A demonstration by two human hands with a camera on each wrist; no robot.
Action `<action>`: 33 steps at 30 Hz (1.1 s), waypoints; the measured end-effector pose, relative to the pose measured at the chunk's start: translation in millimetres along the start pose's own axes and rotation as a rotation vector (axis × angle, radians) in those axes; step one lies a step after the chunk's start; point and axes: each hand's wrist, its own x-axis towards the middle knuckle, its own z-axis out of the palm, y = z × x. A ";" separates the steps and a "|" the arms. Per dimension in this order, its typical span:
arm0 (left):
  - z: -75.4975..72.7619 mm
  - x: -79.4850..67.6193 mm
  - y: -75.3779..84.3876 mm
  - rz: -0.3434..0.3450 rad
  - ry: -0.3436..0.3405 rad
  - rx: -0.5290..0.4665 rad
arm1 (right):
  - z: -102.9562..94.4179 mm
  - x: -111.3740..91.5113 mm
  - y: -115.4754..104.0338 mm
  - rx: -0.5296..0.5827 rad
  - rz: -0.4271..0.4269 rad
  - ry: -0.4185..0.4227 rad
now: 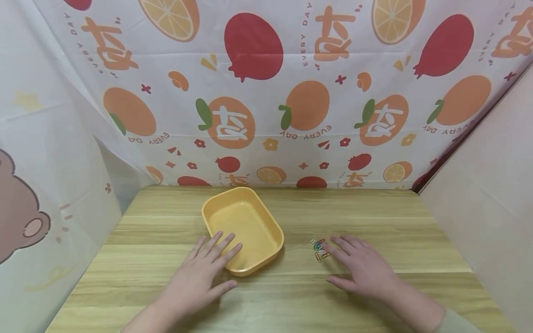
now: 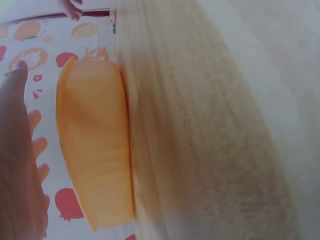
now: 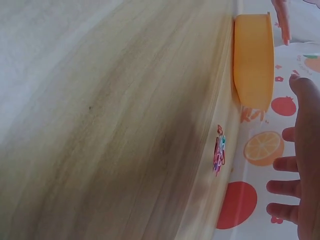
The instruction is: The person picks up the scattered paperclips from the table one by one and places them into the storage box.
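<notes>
A yellow-orange plastic tray (image 1: 245,222) with rounded corners sits on the wooden table, left of the middle. My left hand (image 1: 197,275) hovers at its near left side, fingers spread and overlapping the rim in the head view; the left wrist view has the hand (image 2: 20,150) beside and above the tray's side wall (image 2: 97,145). To the right of the tray lies a small heap of coloured paper clips (image 1: 319,247). Over their right edge my right hand (image 1: 366,266) spreads its fingers, holding nothing. Seen from the right wrist, those paper clips (image 3: 219,150) lie below the fingers.
The wooden table (image 1: 291,305) runs back to a white cloth (image 1: 266,157) printed with fruit. A pale cloth (image 1: 54,185) with a bear print stands at the left, and a plain pale panel (image 1: 491,175) at the right.
</notes>
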 end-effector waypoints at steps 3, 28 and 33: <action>-1.6 0.1 -1.6 -0.013 -0.006 -0.003 | 1.7 1.7 -0.9 0.016 0.010 -0.001; -6.4 10.1 -18.7 -0.069 -0.016 0.001 | 20.4 11.7 4.0 0.058 0.081 -0.040; -6.4 11.1 -19.2 -0.078 -0.020 -0.010 | 23.5 11.6 4.2 0.057 0.089 -0.044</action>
